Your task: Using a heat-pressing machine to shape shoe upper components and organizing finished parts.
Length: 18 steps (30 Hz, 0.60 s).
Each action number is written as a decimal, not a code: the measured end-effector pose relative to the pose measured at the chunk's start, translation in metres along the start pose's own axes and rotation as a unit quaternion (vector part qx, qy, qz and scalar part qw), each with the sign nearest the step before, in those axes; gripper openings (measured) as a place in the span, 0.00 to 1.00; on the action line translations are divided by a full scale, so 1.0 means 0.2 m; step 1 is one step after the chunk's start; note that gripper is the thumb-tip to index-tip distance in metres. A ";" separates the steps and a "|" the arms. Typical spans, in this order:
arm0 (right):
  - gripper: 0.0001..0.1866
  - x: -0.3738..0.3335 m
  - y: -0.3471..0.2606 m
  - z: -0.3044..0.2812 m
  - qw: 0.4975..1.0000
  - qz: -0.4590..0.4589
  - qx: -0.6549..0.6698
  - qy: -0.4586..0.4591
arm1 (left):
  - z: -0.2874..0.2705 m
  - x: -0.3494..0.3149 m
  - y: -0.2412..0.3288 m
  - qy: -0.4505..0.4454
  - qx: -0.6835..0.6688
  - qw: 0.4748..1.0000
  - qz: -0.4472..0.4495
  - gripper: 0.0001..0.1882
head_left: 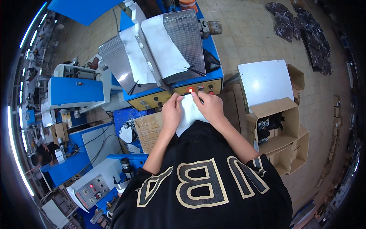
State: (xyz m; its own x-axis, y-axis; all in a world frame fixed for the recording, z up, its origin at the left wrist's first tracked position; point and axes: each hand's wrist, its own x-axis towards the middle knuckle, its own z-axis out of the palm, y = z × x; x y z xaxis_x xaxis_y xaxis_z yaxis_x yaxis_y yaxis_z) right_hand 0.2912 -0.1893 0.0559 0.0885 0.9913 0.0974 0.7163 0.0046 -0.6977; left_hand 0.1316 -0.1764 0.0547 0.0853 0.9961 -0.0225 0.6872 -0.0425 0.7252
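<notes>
My left hand [172, 111] and my right hand [210, 107] are close together at the front of a blue machine [133, 98]. Fingers and thumbs are closed in a pinch on both. A small dark piece seems to sit between the fingertips, mostly hidden, and I cannot make out its kind. Below the fingertips, a white sheet [189, 112] spreads between the hands down to my black shirt. Just beyond is the yellow control panel [179, 91], with black knobs and a lit red button [191, 90]. Above it are clear grid-marked covers [185, 30] with white sheets over them.
On the right stand a white-topped table [265, 80] and open cardboard boxes [281, 108], one holding black shoe-like pieces. Left of my hands are a taped carton [148, 131] and a blue crate [124, 115]. More machines [76, 93] line the left. Dark plastic-wrapped bundles [314, 42] lie on the floor.
</notes>
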 end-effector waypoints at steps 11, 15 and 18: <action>0.19 -0.01 0.04 -0.02 1.000 -0.006 0.007 0.012 | 0.01 -0.01 0.07 0.008 -0.020 0.998 -0.059 0.21; 0.19 -0.02 0.05 -0.03 1.000 0.001 0.031 -0.001 | 0.01 0.00 0.05 0.010 -0.036 0.997 -0.070 0.24; 0.15 -0.04 0.09 -0.01 0.999 -0.033 0.001 0.001 | 0.01 -0.01 0.05 -0.021 -0.030 0.996 -0.084 0.26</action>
State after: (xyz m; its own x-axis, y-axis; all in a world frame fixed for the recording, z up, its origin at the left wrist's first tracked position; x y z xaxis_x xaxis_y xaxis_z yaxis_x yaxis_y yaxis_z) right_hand 0.3052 -0.1967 0.0439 0.0433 0.9885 0.1451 0.7190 0.0700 -0.6915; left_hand 0.1394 -0.1795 0.0609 0.0036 0.9845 -0.1754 0.6504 0.1310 0.7482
